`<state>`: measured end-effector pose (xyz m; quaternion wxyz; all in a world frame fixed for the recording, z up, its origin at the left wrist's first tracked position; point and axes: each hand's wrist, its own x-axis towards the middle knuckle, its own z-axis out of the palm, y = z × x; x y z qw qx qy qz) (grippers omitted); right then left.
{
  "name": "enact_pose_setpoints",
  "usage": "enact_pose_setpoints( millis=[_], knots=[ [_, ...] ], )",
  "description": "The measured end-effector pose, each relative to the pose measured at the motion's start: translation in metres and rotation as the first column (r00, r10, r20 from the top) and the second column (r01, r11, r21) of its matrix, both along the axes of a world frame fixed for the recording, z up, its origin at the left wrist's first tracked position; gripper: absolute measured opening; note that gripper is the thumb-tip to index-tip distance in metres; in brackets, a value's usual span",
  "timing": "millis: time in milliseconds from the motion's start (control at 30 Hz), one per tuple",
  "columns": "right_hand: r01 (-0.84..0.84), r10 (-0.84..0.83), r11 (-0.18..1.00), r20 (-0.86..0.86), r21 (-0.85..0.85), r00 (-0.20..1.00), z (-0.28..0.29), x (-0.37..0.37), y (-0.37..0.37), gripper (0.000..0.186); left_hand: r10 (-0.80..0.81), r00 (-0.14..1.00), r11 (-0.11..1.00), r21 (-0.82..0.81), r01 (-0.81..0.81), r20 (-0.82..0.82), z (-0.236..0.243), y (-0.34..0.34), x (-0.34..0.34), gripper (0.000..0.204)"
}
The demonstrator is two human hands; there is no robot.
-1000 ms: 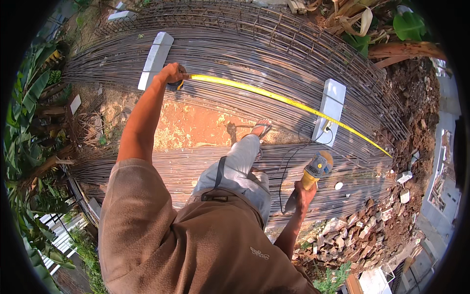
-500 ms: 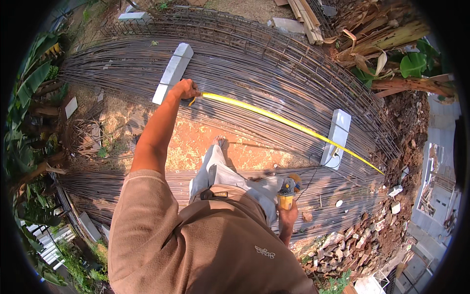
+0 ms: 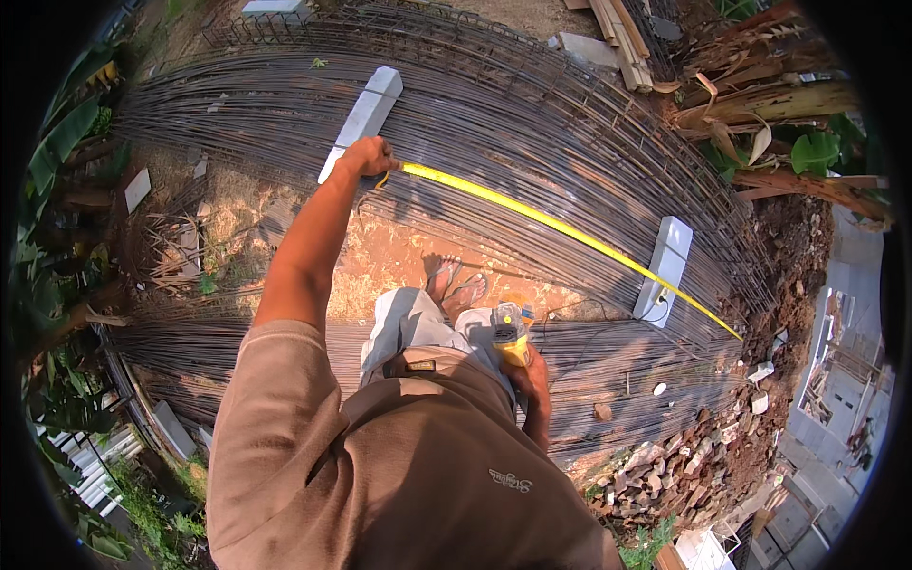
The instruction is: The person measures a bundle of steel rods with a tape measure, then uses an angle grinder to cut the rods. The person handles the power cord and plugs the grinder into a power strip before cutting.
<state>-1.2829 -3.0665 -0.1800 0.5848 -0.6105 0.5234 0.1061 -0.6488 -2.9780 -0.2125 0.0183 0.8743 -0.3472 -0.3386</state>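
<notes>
Left hand (image 3: 369,157): clenched on end of yellow tape measure (image 3: 560,231), stretched taut across rebar bundles (image 3: 532,123) toward far right. Right hand (image 3: 532,370): wrapped around yellow power tool (image 3: 510,332), low beside hip. White concrete blocks (image 3: 366,114) lying on rebar. Sandalled feet (image 3: 454,285) on bare soil.

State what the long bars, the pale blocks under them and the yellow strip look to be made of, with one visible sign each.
Long bars: probably steel, dull grey-brown, thin and ribbed-looking.
Pale blocks: likely concrete, matte light grey, square-edged.
Yellow strip: seemingly coated metal tape, glossy, stretched straight from the left hand.
</notes>
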Motion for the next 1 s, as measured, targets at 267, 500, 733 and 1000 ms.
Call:
enact_pose_setpoints(
  millis=[267, 500, 733, 1000],
  knots=[
    [-0.173, 0.161, 0.976, 0.092, 0.131, 0.983, -0.043, 0.01, 0.023, 0.055, 0.017, 1.0, 0.999, 0.047, -0.017, -0.009, -0.017, 0.013, 0.007, 0.064],
    [-0.045, 0.042, 0.99, 0.026, 0.132, 0.999, -0.046, 0.037, 0.057, 0.057, 0.058, 0.998, 0.996, 0.074, -0.058, 0.005, -0.06, 0.018, 0.015, 0.063],
    [0.003, -0.019, 0.956, 0.052, 0.292, 0.998, -0.016, 0.143, 0.095, 0.044, 0.082, 0.995, 0.994, 0.078, -0.077, -0.056, -0.112, 0.037, 0.023, 0.066],
    [-0.33, 0.235, 0.8, 0.244, 0.501, 0.941, -0.011, 0.206, 0.119, 0.076, 0.078, 0.996, 0.996, 0.036, -0.076, -0.034, -0.146, 0.047, 0.041, 0.057]
  ],
)
